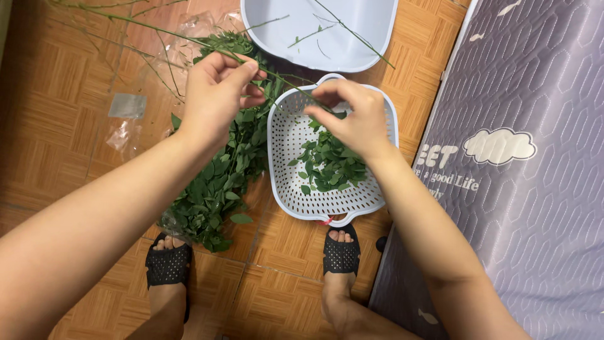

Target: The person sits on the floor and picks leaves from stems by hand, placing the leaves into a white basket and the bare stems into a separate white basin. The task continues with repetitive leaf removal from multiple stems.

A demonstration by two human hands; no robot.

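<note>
My left hand (217, 94) pinches a thin green stem (157, 30) that runs up and left across the floor. My right hand (352, 116) grips the same stem over a white perforated basket (283, 182), fingers closed around its leafy end. Plucked green leaves (330, 167) lie in the basket. A pile of leafy green branches (217, 189) lies on clear plastic on the floor, left of the basket and under my left hand.
A pale plastic basin (352, 44) holding bare stems sits beyond the basket. A grey quilted mattress (535, 189) fills the right side. My feet in black slippers (168, 264) rest on the wooden parquet floor (56, 126).
</note>
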